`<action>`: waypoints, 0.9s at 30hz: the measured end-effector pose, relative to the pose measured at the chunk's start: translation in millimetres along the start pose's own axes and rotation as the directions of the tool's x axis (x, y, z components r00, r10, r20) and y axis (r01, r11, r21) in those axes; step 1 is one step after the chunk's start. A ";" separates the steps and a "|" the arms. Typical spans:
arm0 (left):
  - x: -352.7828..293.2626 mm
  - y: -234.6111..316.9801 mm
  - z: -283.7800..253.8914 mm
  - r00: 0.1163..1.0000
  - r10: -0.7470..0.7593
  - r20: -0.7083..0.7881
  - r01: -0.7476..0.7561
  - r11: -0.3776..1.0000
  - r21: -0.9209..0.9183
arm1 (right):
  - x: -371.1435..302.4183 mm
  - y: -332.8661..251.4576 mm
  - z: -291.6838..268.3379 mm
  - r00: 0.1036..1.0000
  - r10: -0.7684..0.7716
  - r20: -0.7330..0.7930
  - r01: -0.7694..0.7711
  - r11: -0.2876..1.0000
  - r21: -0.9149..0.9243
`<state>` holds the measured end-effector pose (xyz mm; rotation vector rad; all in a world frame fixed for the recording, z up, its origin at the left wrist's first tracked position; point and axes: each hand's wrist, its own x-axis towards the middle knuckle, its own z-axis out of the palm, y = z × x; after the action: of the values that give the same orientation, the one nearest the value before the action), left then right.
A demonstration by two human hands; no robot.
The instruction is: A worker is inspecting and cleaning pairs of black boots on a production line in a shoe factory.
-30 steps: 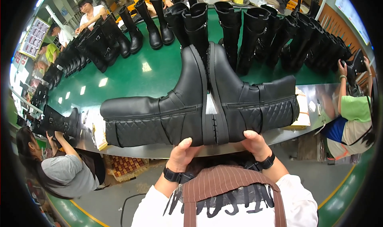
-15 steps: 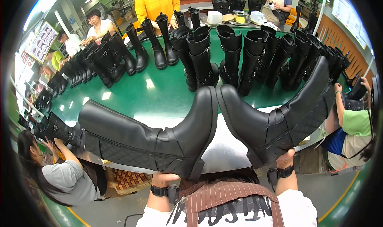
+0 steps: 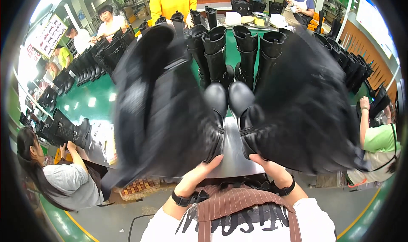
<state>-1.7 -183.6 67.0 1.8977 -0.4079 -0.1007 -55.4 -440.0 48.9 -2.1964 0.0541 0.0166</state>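
Observation:
A tall black boot (image 3: 174, 110) is gripped in my left hand (image 3: 204, 167), its shaft large and smeared by motion across the left of the view. My right hand (image 3: 270, 167) grips another tall black boot (image 3: 301, 110), equally blurred on the right. The rounded toes of the two sit side by side in the middle, pointing away from me. Both thumbs show near the boots' lower parts; my other fingers are hidden behind or under them. Black bands circle both my wrists.
Standing black boots (image 3: 216, 50) line the green conveyor table (image 3: 85, 101), with a shiny metal edge (image 3: 231, 157) near me. A person in grey (image 3: 72, 184) handles a boot at left; one in light green (image 3: 378, 138) works at right. Others stand across the table.
Both boots have turned from lying spread sideways to having toes pointing away, with shafts swung up large and blurred toward the view. My hands have come closer together and slightly farther forward.

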 end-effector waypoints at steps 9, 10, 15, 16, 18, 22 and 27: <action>2.3 -21.4 24.0 0.999 -0.026 0.022 0.018 0.954 0.299 | 20.8 -10.5 34.0 0.979 -0.191 0.076 0.173 0.964 0.200; -0.6 -22.0 25.3 1.000 0.007 0.016 -0.011 0.961 0.277 | 20.0 -6.8 27.5 0.969 -0.228 0.097 0.203 0.956 0.210; 1.3 -43.1 -11.2 0.951 -0.014 0.310 0.111 0.949 -0.296 | 30.8 27.5 -20.4 0.934 -0.084 0.348 -0.100 0.873 0.477; 8.0 -53.8 -22.6 0.921 -0.221 0.321 0.298 0.930 -0.215 | 37.2 35.6 -19.5 0.968 -0.030 0.249 -0.122 0.811 0.573; 21.3 -78.7 -28.3 0.878 -0.423 0.225 0.459 0.877 -0.144 | 47.8 51.4 -10.6 0.997 0.072 -0.008 -0.057 0.839 0.540; 31.8 -117.1 -3.8 0.993 -0.039 -0.110 0.050 0.994 0.102 | 55.6 67.0 30.3 0.989 -0.038 -0.140 0.076 0.960 0.271; 32.2 -123.2 11.4 0.988 -0.086 -0.126 0.107 0.981 0.163 | 53.7 61.6 41.6 0.989 -0.031 -0.148 0.054 0.987 0.154</action>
<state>53.9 -166.8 -46.9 2.0802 -0.2495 -0.0174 -4.2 -444.1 -27.1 -2.0363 0.0869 -0.1663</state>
